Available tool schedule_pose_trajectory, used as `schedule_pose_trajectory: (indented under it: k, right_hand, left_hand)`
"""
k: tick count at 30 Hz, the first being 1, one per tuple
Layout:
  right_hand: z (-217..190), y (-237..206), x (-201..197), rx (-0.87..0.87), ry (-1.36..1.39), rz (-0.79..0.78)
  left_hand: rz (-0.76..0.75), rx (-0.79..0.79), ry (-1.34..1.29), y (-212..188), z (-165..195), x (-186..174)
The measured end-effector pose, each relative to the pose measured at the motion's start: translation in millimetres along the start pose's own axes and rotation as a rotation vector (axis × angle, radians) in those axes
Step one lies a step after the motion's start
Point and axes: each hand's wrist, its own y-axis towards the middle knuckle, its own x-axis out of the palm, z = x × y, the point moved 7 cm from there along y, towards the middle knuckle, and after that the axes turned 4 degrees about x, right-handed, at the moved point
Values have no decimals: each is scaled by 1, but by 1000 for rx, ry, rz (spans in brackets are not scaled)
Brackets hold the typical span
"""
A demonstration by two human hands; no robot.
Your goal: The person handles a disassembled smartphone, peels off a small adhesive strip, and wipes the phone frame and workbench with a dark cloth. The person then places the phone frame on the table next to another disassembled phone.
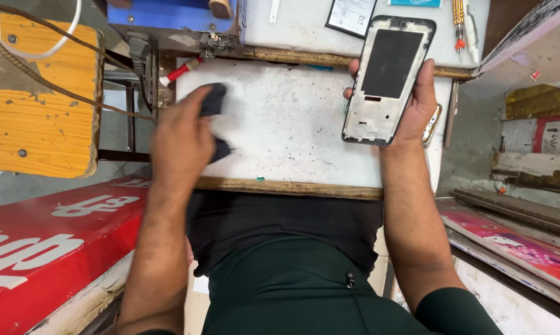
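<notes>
Seen from above, a person in a dark green shirt sits at a small white worktop [292, 124] speckled with black debris and edged in wood.

The right hand [416, 105] holds a phone frame [388, 80], a stripped smartphone mid-frame with a pale inner face and a black rectangular panel in its upper part. The frame is raised above the worktop's far right corner, its long axis running away from the body and leaning slightly to the right. The fingers wrap it from behind, the thumb lying along its right edge and fingertips showing at its left edge: a firm grasp.

The left hand [183, 139] is over the left part of the worktop, blurred by motion. Its fingers are curled around a dark cloth [215, 108], a black wad that shows above and just to the right of the knuckles. Whether the cloth touches the surface cannot be told.

The phone frame lies to the right of the cloth, well apart from it, with bare worktop between; the right hand alone is on it.

Beyond the worktop lie a red-handled tool [180, 70], a small screwdriver [458, 25] and a dark flat card [351, 15]. A worn yellow wooden stool [38, 118] stands to the left, and a red signboard [50, 242] lies below it.
</notes>
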Motion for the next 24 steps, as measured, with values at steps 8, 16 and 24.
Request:
schedule_pose_trajectory:
  k: [8, 16, 24]
  right_hand:
    - [3, 1, 8, 41, 9, -54]
    - [-3, 3, 4, 2, -14, -58]
    - [-3, 1, 5, 5, -13, -29]
  left_hand:
    - [-90, 108, 104, -55, 83, 82]
    - [-29, 163, -97, 17, 92, 72]
    - [-269, 547, -277, -13, 150, 91]
